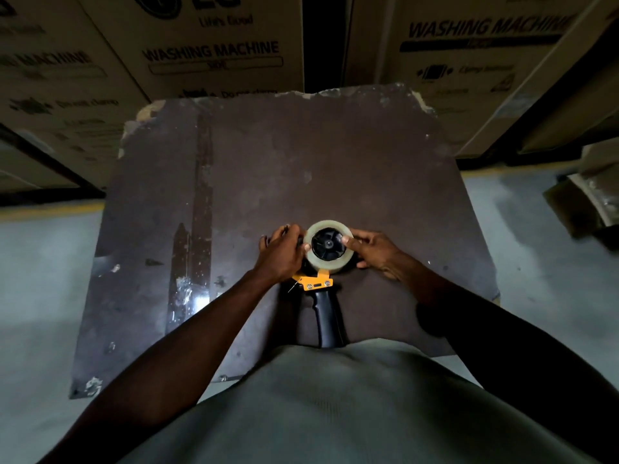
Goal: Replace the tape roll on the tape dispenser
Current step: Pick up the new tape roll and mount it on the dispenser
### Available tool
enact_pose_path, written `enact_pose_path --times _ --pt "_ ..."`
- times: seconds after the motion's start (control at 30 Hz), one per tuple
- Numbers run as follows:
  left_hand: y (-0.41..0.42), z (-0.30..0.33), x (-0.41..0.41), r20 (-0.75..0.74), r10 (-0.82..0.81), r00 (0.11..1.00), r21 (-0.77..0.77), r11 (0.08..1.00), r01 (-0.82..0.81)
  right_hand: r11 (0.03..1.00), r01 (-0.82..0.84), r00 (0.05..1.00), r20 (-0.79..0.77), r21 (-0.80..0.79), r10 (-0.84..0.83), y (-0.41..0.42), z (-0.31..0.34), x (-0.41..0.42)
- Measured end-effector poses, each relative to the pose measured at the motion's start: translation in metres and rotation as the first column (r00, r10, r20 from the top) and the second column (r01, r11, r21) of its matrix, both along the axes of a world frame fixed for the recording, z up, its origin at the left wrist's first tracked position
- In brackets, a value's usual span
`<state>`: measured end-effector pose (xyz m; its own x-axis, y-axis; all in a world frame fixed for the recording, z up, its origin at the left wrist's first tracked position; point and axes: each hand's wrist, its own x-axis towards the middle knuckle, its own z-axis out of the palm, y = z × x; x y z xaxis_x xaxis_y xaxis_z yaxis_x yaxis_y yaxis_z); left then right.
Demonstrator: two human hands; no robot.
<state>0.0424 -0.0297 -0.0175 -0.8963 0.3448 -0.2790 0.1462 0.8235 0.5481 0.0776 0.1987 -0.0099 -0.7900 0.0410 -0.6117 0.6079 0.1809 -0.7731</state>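
While both hands work at the dispenser head, the parts lie as follows.

Tape dispenser (318, 286): lies flat on the worktop, near its front edge, black handle pointing toward the person, orange-yellow frame plate between handle and roll.
Tape roll (329, 246): clear tape, seated around the black hub of the tape dispenser, at the end far from the handle; its round face turned up toward the camera.
Left hand (283, 251): at the left side of the tape roll, fingers curled over the dispenser head and touching the roll's left edge; what the fingertips grip is hidden beneath the hand.
Right hand (375, 251): at the right side of the tape roll, fingers closed onto the roll, thumb laid on its upper face at the hub's edge, the other fingers against its outer wall.
Worktop (268, 162): dark brown board, worn and chipped at the corners beyond the tape dispenser.
Cartons (214, 51): printed "WASHING MACHINE", stacked beyond the far edge of the worktop.
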Motion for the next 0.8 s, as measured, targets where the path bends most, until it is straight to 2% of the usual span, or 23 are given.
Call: enact_pose_path --times 0.13,0.27,0.4,0.5,0.6,0.7,0.8 --pt "-0.008 0.001 0.002 -0.017 -0.007 1.0 0.07 0.998 0.009 0.998 -0.017 1.0 -0.02 0.055 0.018 -0.003 0.0 0.002" --pt "-0.013 0.009 0.011 -0.053 0.006 0.999 0.134 0.991 0.001 0.995 0.04 0.993 -0.111 0.093 -0.03 -0.009 -0.005 0.006" --pt "-0.021 0.01 0.027 -0.15 0.077 0.986 0.157 0.986 -0.053 0.97 0.038 0.993 -0.117 0.241 -0.01 -0.009 -0.008 0.005" --pt "-0.027 0.008 0.037 -0.211 0.045 0.977 0.081 0.996 -0.029 0.915 -0.036 0.992 -0.1 0.402 0.083 -0.006 -0.011 0.003" --pt "-0.025 0.01 0.044 -0.266 -0.008 0.964 -0.044 0.999 -0.004 0.838 -0.07 0.969 -0.162 0.541 0.186 -0.007 -0.005 0.006" --pt "-0.018 0.016 0.044 -0.256 -0.013 0.967 -0.134 0.991 -0.022 0.764 -0.113 0.91 -0.243 0.636 0.337 -0.01 0.009 0.007" --pt "-0.013 0.02 0.04 -0.231 -0.036 0.972 -0.203 0.979 -0.012 0.685 -0.206 0.848 -0.221 0.699 0.481 -0.015 0.018 0.002"
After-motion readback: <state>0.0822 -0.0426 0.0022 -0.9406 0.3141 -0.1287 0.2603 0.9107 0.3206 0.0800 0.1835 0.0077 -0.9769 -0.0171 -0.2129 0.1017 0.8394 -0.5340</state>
